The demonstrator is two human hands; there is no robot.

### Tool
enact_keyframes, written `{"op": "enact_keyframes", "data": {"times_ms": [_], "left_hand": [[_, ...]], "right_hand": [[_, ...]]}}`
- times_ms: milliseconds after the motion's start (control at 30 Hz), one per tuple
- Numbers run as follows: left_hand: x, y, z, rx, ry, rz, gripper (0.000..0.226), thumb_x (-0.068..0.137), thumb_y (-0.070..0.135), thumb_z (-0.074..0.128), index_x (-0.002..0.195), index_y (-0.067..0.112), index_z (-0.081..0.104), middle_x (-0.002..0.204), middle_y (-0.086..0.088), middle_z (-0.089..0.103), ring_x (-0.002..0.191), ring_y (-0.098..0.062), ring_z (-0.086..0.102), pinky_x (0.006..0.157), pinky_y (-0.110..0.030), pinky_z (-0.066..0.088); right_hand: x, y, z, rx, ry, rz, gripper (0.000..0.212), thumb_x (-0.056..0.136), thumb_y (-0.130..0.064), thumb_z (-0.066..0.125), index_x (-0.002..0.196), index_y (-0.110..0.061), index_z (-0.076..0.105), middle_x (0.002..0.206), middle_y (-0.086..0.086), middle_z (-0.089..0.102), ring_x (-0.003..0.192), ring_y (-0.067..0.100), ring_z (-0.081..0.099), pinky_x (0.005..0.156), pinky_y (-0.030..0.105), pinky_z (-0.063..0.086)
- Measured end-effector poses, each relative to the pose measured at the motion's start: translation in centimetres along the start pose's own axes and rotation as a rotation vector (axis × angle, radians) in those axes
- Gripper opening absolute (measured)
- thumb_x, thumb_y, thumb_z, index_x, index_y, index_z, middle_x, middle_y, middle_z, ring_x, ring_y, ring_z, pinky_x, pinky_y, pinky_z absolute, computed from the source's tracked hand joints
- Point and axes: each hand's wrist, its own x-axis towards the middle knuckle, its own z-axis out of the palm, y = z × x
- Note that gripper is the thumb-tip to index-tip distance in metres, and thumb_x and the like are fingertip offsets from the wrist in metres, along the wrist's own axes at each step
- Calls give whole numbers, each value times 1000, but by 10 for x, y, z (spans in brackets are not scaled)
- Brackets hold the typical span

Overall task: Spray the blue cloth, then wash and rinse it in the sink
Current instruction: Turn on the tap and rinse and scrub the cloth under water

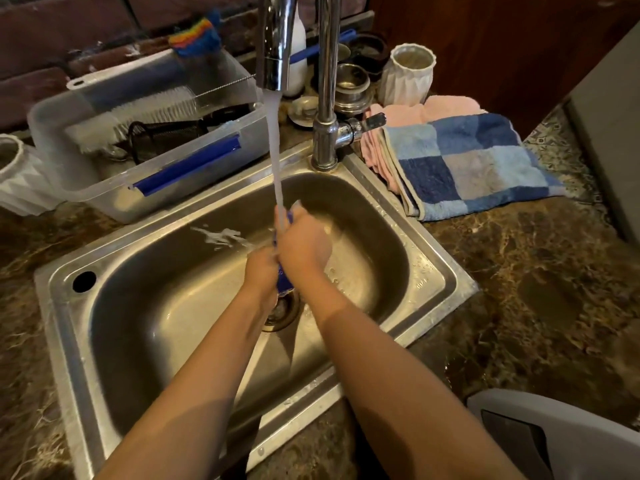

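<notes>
Gripping blue cloth between left hand and right hand, both clenched, under tap stream, over sink.

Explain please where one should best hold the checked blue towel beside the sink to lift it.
Take the checked blue towel at its folded edge facing the sink, coming from that side. There the layers are stacked and overhang the pink cloth, so a pinch likely gathers all.

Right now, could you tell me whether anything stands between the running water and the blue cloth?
Nothing visible does. The blue cloth is clasped between the left hand and right hand over the sink, and the stream from the faucet falls unobstructed onto the hands and cloth.
</notes>
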Motion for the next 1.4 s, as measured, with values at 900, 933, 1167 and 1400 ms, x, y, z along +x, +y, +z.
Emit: {"op": "enact_keyframes", "data": {"times_ms": [900, 933, 1167, 1400], "left_hand": [[1, -17, -14, -28, -80, -41, 41, 95, 47, 37, 111, 15, 56, 83, -5, 63, 65, -15, 61, 50, -26, 47], [1, -21, -18, -155, -112, -118, 45, 93, 51, 38, 119, 17, 53, 98, -6, 65, 82, -19, 64, 61, -33, 53], [9, -11, -20, -598, -198, -312, 55, 77, 53, 61, 114, 14, 62, 116, -13, 64, 112, -33, 59, 98, -51, 46], [14, 14, -6, -507, -21, -13, 27, 92, 11, 50, 113, 25, 60, 115, -6, 62, 93, -17, 66, 66, -28, 57]], "right_hand": [[20, 30, -6, 553, -181, 324, 34, 98, -39, 31, 94, -13, 53, 79, 4, 54, 78, 17, 53, 83, 38, 44], [20, 29, -8, 585, -212, 327, 32, 98, -38, 32, 94, -15, 54, 83, 5, 57, 82, 18, 56, 87, 39, 46], [-2, 28, -25, 684, -504, 258, 28, 97, -31, 40, 110, -14, 59, 104, 11, 63, 93, 22, 61, 77, 33, 54], [-18, 28, -15, 553, -249, 133, 29, 94, -36, 44, 122, -27, 40, 130, 5, 44, 103, 15, 56, 79, 26, 56]]}}
